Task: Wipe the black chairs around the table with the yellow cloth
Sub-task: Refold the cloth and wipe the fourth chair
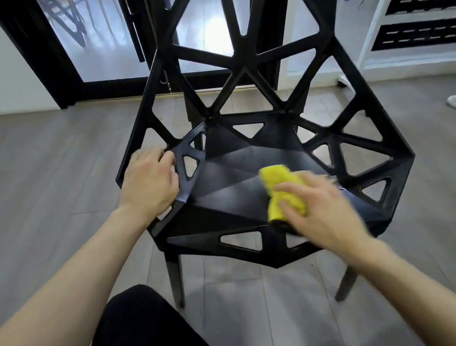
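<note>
One black chair (237, 169) fills the centre of the frame, its seat facing the person. Left hand (148, 182) grips the seat's left rim, fingers curled over the edge. Right hand (319, 208), blurred, presses the bunched yellow cloth (279, 187) on the seat's right half, fingers lying over it. Unwiped seat likely lies leftward and up-frame; rims bound every stroke.

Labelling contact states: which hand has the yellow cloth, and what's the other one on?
The right hand grips the bunched yellow cloth on the seat of the black chair. The left hand holds no cloth; it grips the chair's left side frame.
</note>
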Demonstrator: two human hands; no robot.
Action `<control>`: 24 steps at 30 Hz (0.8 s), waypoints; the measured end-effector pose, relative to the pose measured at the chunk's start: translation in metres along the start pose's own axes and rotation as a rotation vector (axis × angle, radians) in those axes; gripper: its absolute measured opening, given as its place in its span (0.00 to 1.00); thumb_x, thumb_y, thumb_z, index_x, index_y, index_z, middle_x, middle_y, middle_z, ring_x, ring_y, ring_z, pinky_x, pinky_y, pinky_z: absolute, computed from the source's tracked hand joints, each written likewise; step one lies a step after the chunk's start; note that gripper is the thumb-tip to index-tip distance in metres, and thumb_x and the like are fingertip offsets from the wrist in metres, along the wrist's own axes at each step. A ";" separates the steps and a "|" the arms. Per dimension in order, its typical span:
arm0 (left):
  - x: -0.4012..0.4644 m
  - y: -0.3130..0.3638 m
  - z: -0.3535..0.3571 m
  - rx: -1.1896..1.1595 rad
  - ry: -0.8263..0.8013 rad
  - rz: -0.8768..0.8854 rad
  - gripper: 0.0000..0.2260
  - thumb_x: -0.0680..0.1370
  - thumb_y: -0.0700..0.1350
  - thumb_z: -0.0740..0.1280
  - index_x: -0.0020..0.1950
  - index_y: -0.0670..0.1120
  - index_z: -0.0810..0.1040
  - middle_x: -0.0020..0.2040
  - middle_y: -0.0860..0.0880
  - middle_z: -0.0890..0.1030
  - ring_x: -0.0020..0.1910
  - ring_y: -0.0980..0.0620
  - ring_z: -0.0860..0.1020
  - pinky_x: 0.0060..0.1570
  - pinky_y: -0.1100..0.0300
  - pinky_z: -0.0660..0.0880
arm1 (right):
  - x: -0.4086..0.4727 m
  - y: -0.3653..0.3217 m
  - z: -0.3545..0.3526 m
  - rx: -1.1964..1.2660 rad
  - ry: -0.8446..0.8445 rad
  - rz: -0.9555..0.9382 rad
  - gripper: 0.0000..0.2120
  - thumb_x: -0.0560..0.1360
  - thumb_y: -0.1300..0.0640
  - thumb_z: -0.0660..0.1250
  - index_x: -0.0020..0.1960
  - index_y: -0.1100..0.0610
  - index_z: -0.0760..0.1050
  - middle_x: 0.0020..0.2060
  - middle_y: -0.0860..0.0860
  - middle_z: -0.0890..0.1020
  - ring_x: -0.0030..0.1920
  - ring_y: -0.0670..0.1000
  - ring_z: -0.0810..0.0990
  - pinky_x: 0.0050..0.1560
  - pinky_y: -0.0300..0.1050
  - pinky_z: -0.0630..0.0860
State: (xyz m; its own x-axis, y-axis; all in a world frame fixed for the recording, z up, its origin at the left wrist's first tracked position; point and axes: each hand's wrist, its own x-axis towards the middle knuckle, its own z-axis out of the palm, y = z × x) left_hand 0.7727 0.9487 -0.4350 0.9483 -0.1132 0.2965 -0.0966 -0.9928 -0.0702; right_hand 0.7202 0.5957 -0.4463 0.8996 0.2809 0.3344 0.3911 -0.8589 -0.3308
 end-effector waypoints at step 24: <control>-0.040 -0.016 0.013 -0.385 0.164 -0.138 0.14 0.76 0.37 0.58 0.39 0.45 0.82 0.44 0.48 0.85 0.70 0.44 0.77 0.63 0.45 0.69 | 0.077 -0.138 0.082 -0.109 -0.089 0.113 0.39 0.73 0.50 0.61 0.82 0.58 0.59 0.62 0.57 0.79 0.55 0.62 0.79 0.56 0.58 0.75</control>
State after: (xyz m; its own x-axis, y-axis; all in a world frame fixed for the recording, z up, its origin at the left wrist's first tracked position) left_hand 0.7404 0.9693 -0.4579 0.9027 0.0473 0.4276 -0.1079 -0.9373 0.3314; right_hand 0.7509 0.7713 -0.4473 0.9522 0.2127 0.2195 0.2676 -0.9272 -0.2622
